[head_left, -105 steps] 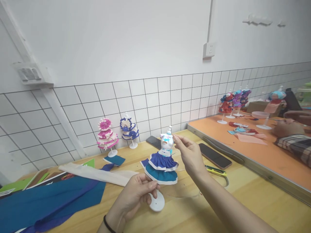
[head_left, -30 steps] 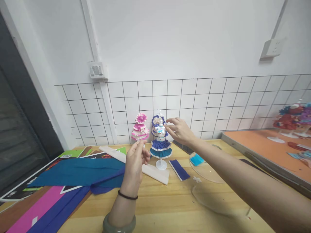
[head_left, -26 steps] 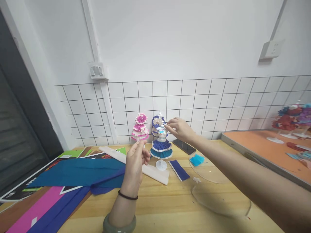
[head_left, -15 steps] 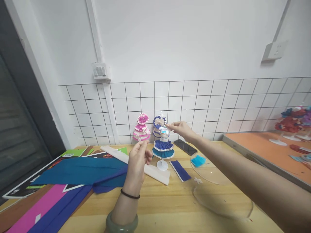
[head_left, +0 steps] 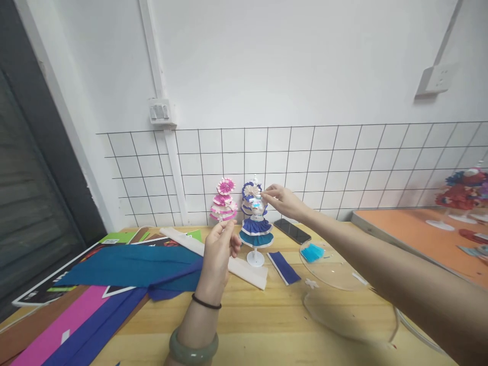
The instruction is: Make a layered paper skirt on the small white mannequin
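A miniature dress form [head_left: 256, 239] stands upright on a round white base, wearing a ruffled skirt in dark blue and teal with white edging. Light blue pieces [head_left: 256, 205] are on its white upper part. My right hand [head_left: 284, 201] is beside that upper part, thumb and fingertips pinched together; anything between them is too small to make out. To the left of the skirt is my left hand [head_left: 220, 249], its thumb and index finger pressed together and the other fingers curled. What it holds, if anything, I cannot see.
Behind stand a pink ruffled figure [head_left: 224, 201] and a blue-and-white one [head_left: 249, 191]. A phone [head_left: 292, 231], blue strip [head_left: 284, 268], clear disc with light blue pieces [head_left: 312, 252] and white strip [head_left: 247, 272] lie around. Teal paper [head_left: 129, 267] covers the left.
My right hand has shifted slightly up and away from the dress form's top, still pinched. The whole view has moved a little; my left hand keeps its pose.
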{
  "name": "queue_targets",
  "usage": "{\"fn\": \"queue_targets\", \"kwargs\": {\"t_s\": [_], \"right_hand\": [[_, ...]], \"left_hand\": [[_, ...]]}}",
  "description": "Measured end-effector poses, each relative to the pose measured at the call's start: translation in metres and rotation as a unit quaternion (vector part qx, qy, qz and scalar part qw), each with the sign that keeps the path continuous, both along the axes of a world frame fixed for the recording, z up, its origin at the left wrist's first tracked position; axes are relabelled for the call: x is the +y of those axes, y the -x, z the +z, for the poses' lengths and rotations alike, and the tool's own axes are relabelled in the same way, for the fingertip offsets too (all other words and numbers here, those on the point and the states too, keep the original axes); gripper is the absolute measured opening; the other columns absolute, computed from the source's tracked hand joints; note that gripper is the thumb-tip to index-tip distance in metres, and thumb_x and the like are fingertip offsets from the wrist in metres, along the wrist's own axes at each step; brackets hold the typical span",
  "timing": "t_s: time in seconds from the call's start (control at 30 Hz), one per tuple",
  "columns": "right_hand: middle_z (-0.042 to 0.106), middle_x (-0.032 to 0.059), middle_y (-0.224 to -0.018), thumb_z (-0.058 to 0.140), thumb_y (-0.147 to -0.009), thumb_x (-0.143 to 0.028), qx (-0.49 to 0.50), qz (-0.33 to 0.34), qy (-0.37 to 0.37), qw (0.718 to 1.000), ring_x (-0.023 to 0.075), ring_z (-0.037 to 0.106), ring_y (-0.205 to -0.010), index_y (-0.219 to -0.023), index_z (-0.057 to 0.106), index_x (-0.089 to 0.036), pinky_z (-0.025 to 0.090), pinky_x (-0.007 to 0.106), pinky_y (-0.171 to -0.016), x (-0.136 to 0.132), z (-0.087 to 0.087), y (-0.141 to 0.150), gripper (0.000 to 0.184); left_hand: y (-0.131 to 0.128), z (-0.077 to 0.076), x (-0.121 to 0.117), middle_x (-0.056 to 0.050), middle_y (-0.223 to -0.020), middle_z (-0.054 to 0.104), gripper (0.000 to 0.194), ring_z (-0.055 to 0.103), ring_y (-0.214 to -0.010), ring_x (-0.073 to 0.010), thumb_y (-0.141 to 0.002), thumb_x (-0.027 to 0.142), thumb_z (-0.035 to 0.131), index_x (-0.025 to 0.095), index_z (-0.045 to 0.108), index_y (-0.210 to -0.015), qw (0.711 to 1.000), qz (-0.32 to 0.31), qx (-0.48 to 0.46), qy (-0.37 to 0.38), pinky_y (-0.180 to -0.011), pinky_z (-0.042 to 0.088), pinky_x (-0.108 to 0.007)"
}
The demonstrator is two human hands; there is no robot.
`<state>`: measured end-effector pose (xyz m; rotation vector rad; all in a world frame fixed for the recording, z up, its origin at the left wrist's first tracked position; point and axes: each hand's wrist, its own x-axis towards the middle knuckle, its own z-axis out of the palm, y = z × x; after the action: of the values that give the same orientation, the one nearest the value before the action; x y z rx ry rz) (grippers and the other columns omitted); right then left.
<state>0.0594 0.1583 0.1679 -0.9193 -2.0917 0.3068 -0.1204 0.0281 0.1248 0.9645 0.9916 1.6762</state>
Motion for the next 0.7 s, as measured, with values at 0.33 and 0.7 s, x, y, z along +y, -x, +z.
{"fn": "queue_targets", "kwargs": {"t_s": [0.33,0.7], "right_hand": [[0.067,0.0084,-0.098,0.050,-0.084,-0.040,-0.026,-0.021,-0.024,0.999,0.0244,0.061,-0.088,-0.089,0.073,-0.022,0.043,0.034,-0.078,-0.009,0.000,0.000,0.029],[0.064,0.0046,-0.058,0.032,-0.091,-0.043,0.080,-0.116,0.029,0.990,0.0184,0.060,-0.053,-0.112,0.060,-0.012,0.049,0.030,-0.051,-0.109,-0.051,-0.021,0.047]], "left_hand": [[-0.001,-0.002,0.002,0.010,-0.035,0.041,0.035,0.030,-0.030,-0.0038,-0.069,0.049,0.063,0.015,0.060,-0.078,0.999,0.020,0.032,-0.006,-0.034,0.017,-0.016],[-0.042,-0.028,0.001,0.005,-0.020,0.032,0.059,0.030,-0.021,-0.0053,-0.072,0.061,0.053,0.015,0.048,-0.035,0.999,-0.022,0.025,0.033,-0.032,0.025,-0.019]]}}
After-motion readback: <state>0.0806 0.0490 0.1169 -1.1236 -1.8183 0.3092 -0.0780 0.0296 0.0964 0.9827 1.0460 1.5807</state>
